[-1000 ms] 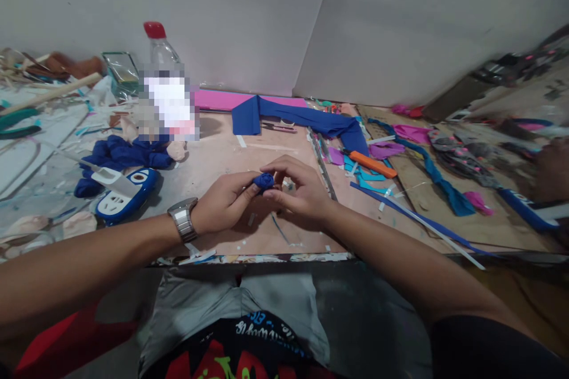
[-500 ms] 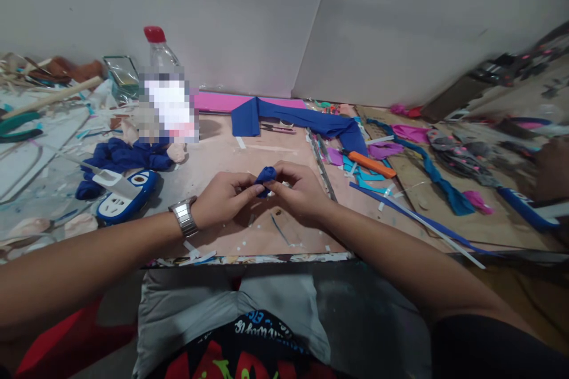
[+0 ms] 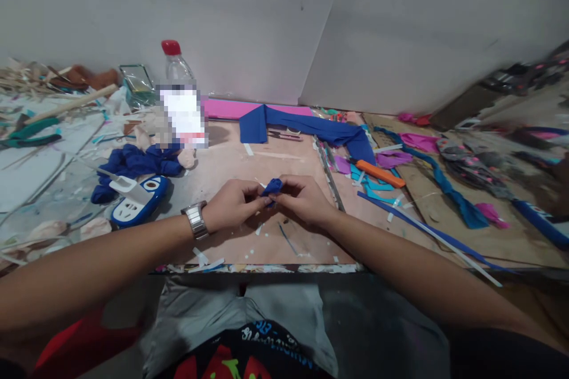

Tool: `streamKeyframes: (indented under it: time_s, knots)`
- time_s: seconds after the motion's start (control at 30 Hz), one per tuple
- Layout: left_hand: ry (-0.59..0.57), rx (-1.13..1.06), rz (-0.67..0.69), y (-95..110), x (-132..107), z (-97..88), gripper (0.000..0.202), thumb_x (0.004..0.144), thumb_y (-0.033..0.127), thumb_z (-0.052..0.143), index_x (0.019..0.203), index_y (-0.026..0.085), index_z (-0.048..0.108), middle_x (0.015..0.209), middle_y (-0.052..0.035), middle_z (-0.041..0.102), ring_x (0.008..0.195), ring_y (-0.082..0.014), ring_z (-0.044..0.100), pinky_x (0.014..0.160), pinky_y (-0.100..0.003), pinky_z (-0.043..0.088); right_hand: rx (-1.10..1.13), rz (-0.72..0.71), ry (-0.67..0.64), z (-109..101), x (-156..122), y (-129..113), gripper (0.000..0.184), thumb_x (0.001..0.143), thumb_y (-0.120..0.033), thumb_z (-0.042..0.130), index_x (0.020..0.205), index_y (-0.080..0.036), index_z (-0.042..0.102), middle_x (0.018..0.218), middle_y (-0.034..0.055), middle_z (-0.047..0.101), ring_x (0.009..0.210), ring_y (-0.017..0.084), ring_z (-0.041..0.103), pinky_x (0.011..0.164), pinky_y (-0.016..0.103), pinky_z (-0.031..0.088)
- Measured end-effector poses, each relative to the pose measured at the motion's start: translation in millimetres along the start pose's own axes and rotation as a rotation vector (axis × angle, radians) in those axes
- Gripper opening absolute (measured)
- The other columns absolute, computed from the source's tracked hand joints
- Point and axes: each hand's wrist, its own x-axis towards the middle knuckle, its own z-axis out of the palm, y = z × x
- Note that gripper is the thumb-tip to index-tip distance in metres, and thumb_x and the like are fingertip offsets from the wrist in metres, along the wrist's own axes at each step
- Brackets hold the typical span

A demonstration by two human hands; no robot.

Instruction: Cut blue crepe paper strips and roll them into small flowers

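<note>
A small rolled piece of dark blue fabric (image 3: 272, 186) is pinched between both my hands just above the pinkish work board (image 3: 231, 160). My left hand (image 3: 234, 204), with a metal watch on its wrist, has its fingers closed on the roll from the left. My right hand (image 3: 302, 200) closes on it from the right, fingers curled over its top. Most of the roll is hidden by my fingertips.
A long blue fabric strip (image 3: 311, 127) and pink sheet (image 3: 231, 109) lie at the back. A red-capped bottle (image 3: 180, 95), a blue fabric heap (image 3: 133, 163) and a blue-white tool (image 3: 137, 204) sit left. An orange cutter (image 3: 380, 173) and scraps lie right.
The blue roll has been turned and pressed flatter between my fingers. Both hands stay together at the same spot on the board; the camera has tilted slightly.
</note>
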Motion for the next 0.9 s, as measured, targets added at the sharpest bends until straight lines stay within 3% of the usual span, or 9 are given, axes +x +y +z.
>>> streamKeyframes:
  time_s: [0.13,0.3,0.53,0.67,0.77,0.9]
  knots:
    - [0.008,0.033,-0.016,-1,0,-0.8,0.032,0.093,0.041,0.061,0.075,0.014,0.065,0.066,0.0016,0.059,0.063,-0.0109,0.049,0.058,-0.023,0.035,0.126,0.132,0.015,5,-1,-3,0.03,0.071,-0.037,0.09,0.084,-0.017,0.072,0.079,0.0015,0.07,0.07,0.014,0.062,0.063,0.025,0.05]
    - [-0.004,0.006,-0.007,-4,2,0.3,0.03,0.093,0.041,0.061,0.081,0.015,0.069,0.069,0.0003,0.063,0.064,-0.0127,0.051,0.061,-0.025,0.037,0.077,0.229,0.062,5,3,-16,0.036,0.067,-0.043,0.091,0.077,-0.017,0.068,0.07,-0.0008,0.066,0.057,0.01,0.054,0.053,0.024,0.041]
    - [0.204,-0.083,-0.012,-8,9,-7.1,0.029,0.098,0.041,0.055,0.091,0.015,0.065,0.083,-0.0043,0.07,0.073,-0.0165,0.061,0.065,-0.026,0.042,-0.038,0.061,0.063,8,40,-17,0.033,0.066,-0.041,0.09,0.08,-0.016,0.073,0.07,-0.0011,0.066,0.061,0.011,0.054,0.059,0.026,0.044]
    - [0.209,-0.045,-0.002,-17,15,-12.0,0.028,0.099,0.039,0.054,0.094,0.015,0.067,0.086,-0.0056,0.071,0.076,-0.0177,0.062,0.069,-0.027,0.043,0.057,0.076,0.071,13,57,-5,0.03,0.067,-0.035,0.09,0.079,-0.015,0.072,0.069,-0.0007,0.067,0.06,0.012,0.056,0.058,0.025,0.045]
    - [0.229,-0.137,-0.024,-22,19,-11.5,0.03,0.099,0.039,0.053,0.088,0.015,0.066,0.082,-0.0057,0.07,0.074,-0.0165,0.062,0.068,-0.026,0.044,0.131,0.129,0.042,11,63,0,0.033,0.069,-0.035,0.089,0.086,-0.016,0.069,0.071,-0.0012,0.067,0.058,0.012,0.058,0.057,0.025,0.048]
    - [0.246,-0.259,-0.058,-23,20,-9.9,0.037,0.101,0.045,0.05,0.083,0.015,0.063,0.073,-0.003,0.064,0.062,-0.0127,0.055,0.062,-0.025,0.042,0.15,0.022,0.103,7,65,0,0.042,0.068,-0.031,0.091,0.091,-0.022,0.056,0.074,-0.0061,0.062,0.057,0.01,0.057,0.051,0.021,0.046]
